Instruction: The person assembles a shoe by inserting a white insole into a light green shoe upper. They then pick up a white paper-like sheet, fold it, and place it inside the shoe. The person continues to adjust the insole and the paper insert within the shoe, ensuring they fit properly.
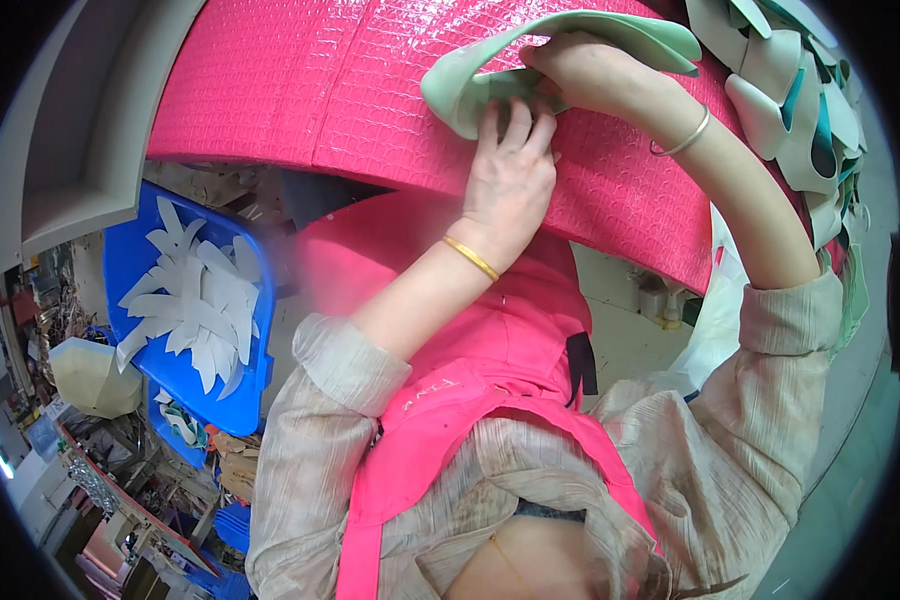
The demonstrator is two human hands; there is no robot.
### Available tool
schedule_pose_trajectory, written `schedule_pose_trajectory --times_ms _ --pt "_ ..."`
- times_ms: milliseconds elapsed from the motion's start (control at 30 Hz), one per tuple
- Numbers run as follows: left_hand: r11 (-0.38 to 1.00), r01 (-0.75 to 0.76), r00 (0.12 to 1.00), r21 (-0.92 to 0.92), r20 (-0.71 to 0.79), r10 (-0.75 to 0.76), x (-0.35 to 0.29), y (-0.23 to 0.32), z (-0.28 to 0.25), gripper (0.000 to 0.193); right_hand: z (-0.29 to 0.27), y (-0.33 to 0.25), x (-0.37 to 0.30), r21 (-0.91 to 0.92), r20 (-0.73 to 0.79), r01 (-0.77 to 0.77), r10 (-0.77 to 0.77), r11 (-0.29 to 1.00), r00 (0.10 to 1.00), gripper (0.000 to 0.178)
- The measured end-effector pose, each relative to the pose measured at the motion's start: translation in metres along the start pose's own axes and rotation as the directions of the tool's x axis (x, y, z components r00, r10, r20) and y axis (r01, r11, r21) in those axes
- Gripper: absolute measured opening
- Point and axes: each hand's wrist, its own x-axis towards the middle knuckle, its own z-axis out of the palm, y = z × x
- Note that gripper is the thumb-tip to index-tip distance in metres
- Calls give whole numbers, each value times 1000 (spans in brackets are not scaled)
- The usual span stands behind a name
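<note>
Both of my hands hold a pale green shoe upper [530,55] over a pink textured work surface [300,90]. My left hand [510,170], with a gold bangle at the wrist, pinches the piece's lower edge near its folded left end. My right hand [580,70], wearing a thin silver bangle, grips the piece from the right, its fingers partly hidden behind the green material. The piece curves in a loop above both hands.
A stack of pale green and teal shoe uppers [800,90] lies at the right edge of the pink surface. A blue tray [140,260] with several white cut pieces [200,300] sits at the left. I wear a pink apron [490,370] over a beige shirt.
</note>
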Motion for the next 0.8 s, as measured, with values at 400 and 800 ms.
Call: schedule_pose_trajectory --times_ms 400,800 --pt "993 108 993 40 49 -110 10 19 6 40 12 -6 -9 -532 -270 24 -196 846 943 24" --pt "870 -371 892 326 384 237 -25 -56 -56 31 50 -66 -45 478 -461 233 16 847 887 51"
